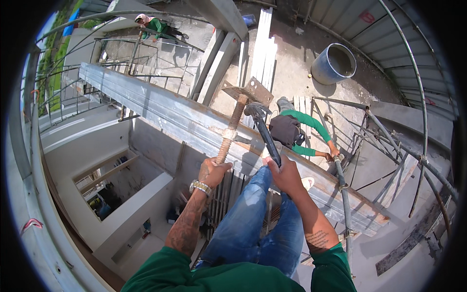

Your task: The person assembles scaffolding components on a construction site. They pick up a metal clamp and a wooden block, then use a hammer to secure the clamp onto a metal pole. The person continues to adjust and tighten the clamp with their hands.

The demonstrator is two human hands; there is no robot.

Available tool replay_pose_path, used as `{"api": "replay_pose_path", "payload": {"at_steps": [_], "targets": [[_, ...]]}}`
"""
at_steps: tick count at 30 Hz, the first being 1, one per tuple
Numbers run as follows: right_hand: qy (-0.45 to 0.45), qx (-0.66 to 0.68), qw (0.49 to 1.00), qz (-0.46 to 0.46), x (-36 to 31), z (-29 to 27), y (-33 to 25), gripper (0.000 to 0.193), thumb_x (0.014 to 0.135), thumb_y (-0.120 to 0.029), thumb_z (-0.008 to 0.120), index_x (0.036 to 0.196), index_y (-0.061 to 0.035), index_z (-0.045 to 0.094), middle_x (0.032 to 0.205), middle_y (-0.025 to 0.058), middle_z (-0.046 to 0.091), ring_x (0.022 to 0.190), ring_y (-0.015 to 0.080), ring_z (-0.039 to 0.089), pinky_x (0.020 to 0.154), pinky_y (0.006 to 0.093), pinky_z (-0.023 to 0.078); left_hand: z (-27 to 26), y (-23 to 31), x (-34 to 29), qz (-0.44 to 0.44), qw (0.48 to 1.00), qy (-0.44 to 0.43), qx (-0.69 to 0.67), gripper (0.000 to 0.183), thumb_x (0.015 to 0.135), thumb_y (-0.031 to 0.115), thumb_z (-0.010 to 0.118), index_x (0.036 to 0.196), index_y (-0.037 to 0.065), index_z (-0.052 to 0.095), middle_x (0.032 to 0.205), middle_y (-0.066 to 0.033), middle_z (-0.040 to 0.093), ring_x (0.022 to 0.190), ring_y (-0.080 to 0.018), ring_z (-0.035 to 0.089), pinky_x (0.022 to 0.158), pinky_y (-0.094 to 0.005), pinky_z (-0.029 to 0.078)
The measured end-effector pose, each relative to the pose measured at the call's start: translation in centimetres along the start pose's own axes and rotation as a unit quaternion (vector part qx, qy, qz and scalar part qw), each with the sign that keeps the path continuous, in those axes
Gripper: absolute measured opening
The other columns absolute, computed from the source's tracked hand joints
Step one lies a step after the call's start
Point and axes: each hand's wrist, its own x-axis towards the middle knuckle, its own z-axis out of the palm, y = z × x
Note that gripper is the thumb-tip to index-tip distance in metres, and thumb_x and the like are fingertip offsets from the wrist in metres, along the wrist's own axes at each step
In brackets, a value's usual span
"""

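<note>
My left hand [211, 173], with a metal watch [200, 187] at its wrist, is closed around the lower end of a rusty threaded scaffold jack [235, 117]. The jack tilts up and away from me, its bracket plate [253, 91] at the far end and a collar nut [229, 135] partway along the thread. In my right hand [286, 176] is the black handle of a hammer [266, 134]. The hammer's head lies close to the bracket plate; whether they touch I cannot tell. Beneath both tools runs a long galvanized steel beam [165, 108].
A co-worker in green [291, 127] bends just beyond the beam, hands at a scaffold pipe [342, 182]. Another person [154, 27] is low down at the far left. A blue drum [333, 64] stands farther off. Left of the beam drops a room with a wall opening [108, 182].
</note>
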Motion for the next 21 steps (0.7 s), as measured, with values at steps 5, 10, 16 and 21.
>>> {"api": "replay_pose_path", "payload": {"at_steps": [5,10,16,21], "targets": [[0.09,0.145,0.983,-0.068,-3.8,-0.1,-0.3,0.042,0.096,-0.04,0.065,0.094,0.0019,0.061,0.073,0.021,0.066,0.07,0.0413,0.067,0.066,0.0486,0.049,-1.2,1.1,-1.3,-0.077,0.997,0.021,0.013,0.034,0.078,0.036,0.079,0.075,0.003,0.072,0.06,-0.0039,0.062,0.055,-0.012,0.057,0.053,-0.0328,0.045],[0.056,0.046,0.995,-0.071,-0.2,5.4,-0.3,0.038,0.098,-0.035,0.063,0.095,0.0028,0.061,0.068,0.0145,0.063,0.063,0.0258,0.06,0.058,0.0416,0.047,-2.0,1.8,-1.7,-0.089,0.996,0.005,-0.008,0.034,0.077,0.036,0.08,0.079,0.004,0.073,0.06,-0.0029,0.063,0.056,-0.0119,0.058,0.052,-0.0332,0.046],[0.064,0.193,0.976,-0.082,-3.3,3.4,-3.8,0.051,0.098,-0.042,0.061,0.098,0.0088,0.06,0.074,0.0277,0.064,0.073,0.0461,0.065,0.068,0.0471,0.05,-1.7,1.3,-2.3,-0.121,0.99,0.002,-0.069,0.025,0.084,0.02,0.079,0.075,0.008,0.059,0.054,0.0,0.054,0.04,-0.0099,0.048,0.038,-0.0283,0.036],[-0.034,0.014,0.999,-0.03,-0.4,6.7,-0.7,0.053,0.099,-0.044,0.059,0.099,0.0088,0.061,0.07,0.0202,0.064,0.07,0.0364,0.066,0.067,0.0445,0.051,-2.3,3.5,-2.8,-0.156,0.976,-0.031,-0.152,0.023,0.085,0.019,0.078,0.077,0.007,0.06,0.055,-0.0001,0.054,0.041,-0.0103,0.048,0.039,-0.0277,0.038]]}}
